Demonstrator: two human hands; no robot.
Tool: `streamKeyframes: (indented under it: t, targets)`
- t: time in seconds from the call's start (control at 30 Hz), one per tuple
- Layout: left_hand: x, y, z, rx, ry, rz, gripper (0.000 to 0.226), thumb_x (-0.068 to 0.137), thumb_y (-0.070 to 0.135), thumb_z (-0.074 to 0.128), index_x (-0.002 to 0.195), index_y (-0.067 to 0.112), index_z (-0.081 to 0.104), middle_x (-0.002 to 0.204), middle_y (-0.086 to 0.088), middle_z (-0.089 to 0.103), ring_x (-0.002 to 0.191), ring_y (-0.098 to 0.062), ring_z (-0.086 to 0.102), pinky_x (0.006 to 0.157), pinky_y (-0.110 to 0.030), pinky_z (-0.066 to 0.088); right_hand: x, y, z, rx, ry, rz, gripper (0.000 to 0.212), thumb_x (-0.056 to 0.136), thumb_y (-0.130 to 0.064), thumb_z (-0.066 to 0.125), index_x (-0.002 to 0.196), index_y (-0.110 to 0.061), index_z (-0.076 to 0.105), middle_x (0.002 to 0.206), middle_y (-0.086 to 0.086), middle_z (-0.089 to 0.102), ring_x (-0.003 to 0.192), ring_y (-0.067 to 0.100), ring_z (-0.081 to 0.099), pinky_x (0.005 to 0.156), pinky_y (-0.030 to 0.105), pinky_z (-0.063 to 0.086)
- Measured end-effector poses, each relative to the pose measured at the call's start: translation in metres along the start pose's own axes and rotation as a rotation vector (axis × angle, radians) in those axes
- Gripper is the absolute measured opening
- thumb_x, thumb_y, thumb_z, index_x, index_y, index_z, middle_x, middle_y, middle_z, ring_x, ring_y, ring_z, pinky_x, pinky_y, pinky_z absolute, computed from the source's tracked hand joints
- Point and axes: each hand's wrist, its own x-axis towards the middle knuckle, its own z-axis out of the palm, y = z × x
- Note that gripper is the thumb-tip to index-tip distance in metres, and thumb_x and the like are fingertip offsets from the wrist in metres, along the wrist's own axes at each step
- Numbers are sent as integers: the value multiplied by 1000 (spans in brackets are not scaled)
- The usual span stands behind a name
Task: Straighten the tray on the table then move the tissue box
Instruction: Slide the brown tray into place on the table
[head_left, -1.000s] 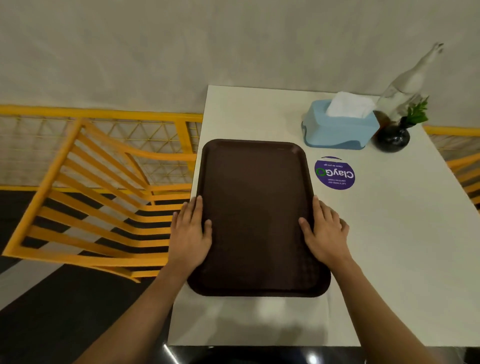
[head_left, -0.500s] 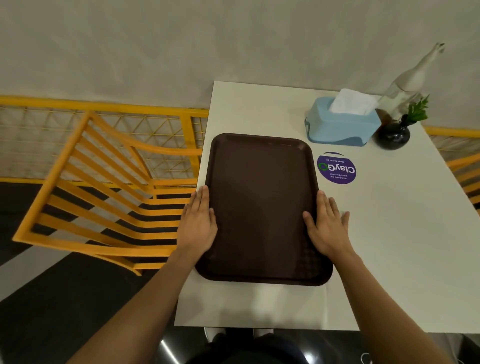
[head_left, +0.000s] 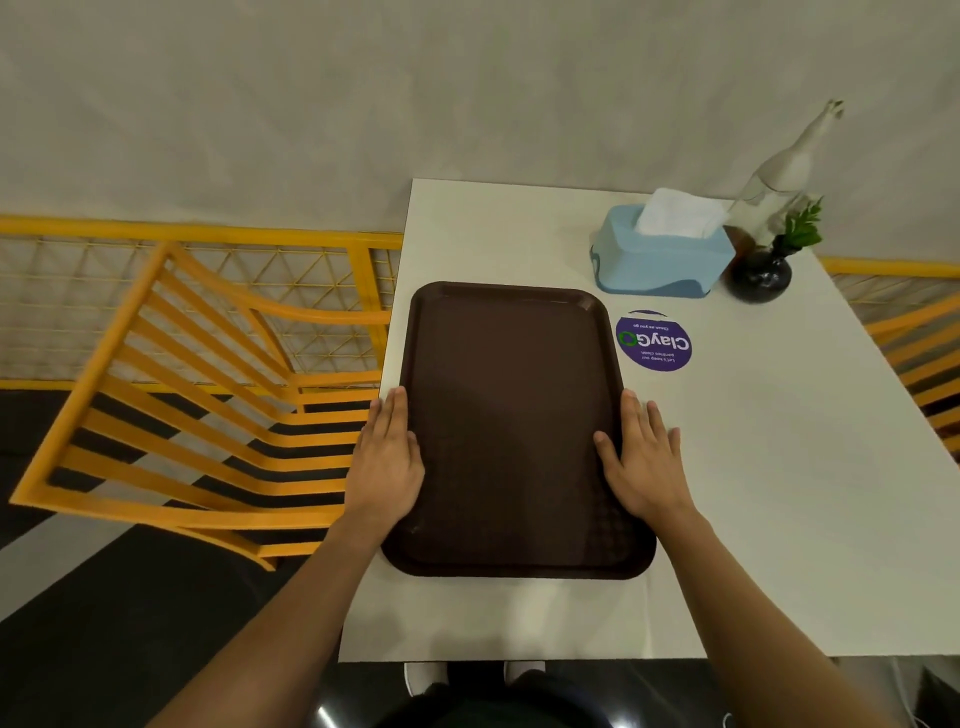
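A dark brown rectangular tray (head_left: 511, 415) lies flat on the white table (head_left: 779, 493), its long sides running away from me, near the table's left edge. My left hand (head_left: 387, 462) rests flat against the tray's left rim, thumb over the edge. On the right rim my right hand (head_left: 641, 462) lies the same way, fingers spread on the table. A light blue tissue box (head_left: 660, 260) with a white tissue sticking up stands at the back right, beyond the tray's far right corner, untouched.
A round purple sticker (head_left: 653, 340) lies on the table between tray and tissue box. A dark vase with green leaves (head_left: 761, 273) and a clear bottle (head_left: 784, 171) stand right of the box. An orange slatted chair (head_left: 197, 405) stands left of the table, another chair (head_left: 919, 353) at right.
The tray has turned a little, so its sides now run more parallel to the table's edge. Both hands stayed on its rims. The camera view shifted back.
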Motion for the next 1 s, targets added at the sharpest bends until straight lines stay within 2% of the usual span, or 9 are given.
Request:
streamKeyframes:
  t: [0.23, 0.4, 0.5, 0.7, 0.8, 0.9, 1.0]
  targets:
    - [0, 2, -4, -84, -25, -15, 63, 108, 23, 40, 164, 14, 14, 171, -6, 21, 159, -24, 9, 128, -45, 19, 0, 0, -4, -1, -19, 11, 73, 105, -53, 31, 162, -17, 3, 169, 5, 11, 155, 31, 6, 122, 57, 11]
    - [-1, 7, -13, -196, -35, -31, 71, 105, 54, 35, 165, 25, 9, 172, -2, 12, 159, -23, 6, 126, -52, 21, -1, 2, -12, 155, 17, 64, 78, 102, -61, 33, 163, -22, 3, 170, 0, 2, 156, 25, -2, 125, 47, 6]
    - [1, 17, -19, -197, 22, -6, 74, 102, 62, 30, 164, 24, 15, 171, -6, 14, 158, -27, 10, 125, -55, 22, -4, 4, -21, 240, 88, 96, 78, 102, -61, 34, 163, -20, 8, 170, 1, 4, 156, 21, -2, 124, 40, 4]
    - [27, 64, -19, -222, 77, 124, 71, 100, 61, 33, 161, 25, 24, 170, -5, 20, 158, -24, 11, 125, -50, 20, 6, 13, -46, 291, 177, 87, 73, 102, -57, 41, 160, -18, 21, 168, 2, 18, 154, 22, 10, 122, 43, 17]
    - [51, 99, -12, -231, 70, 184, 70, 101, 58, 40, 161, 26, 23, 170, -3, 20, 158, -21, 10, 125, -46, 18, 29, 26, -62, 303, 224, 71, 68, 102, -49, 49, 158, -19, 27, 165, 2, 26, 151, 22, 18, 117, 36, 22]
    - [80, 143, -3, -287, 85, 239, 67, 103, 55, 43, 160, 24, 28, 166, -5, 29, 156, -22, 19, 125, -48, 23, 63, 44, -80, 316, 251, 59, 68, 100, -47, 56, 157, -20, 30, 163, 3, 30, 148, 22, 25, 110, 31, 27]
    - [112, 187, 11, -377, 82, 251, 66, 103, 55, 44, 158, 23, 30, 162, -4, 36, 151, -20, 31, 122, -41, 29, 103, 67, -98, 318, 258, 83, 71, 99, -48, 58, 157, -21, 28, 163, 4, 29, 148, 23, 26, 111, 36, 32]
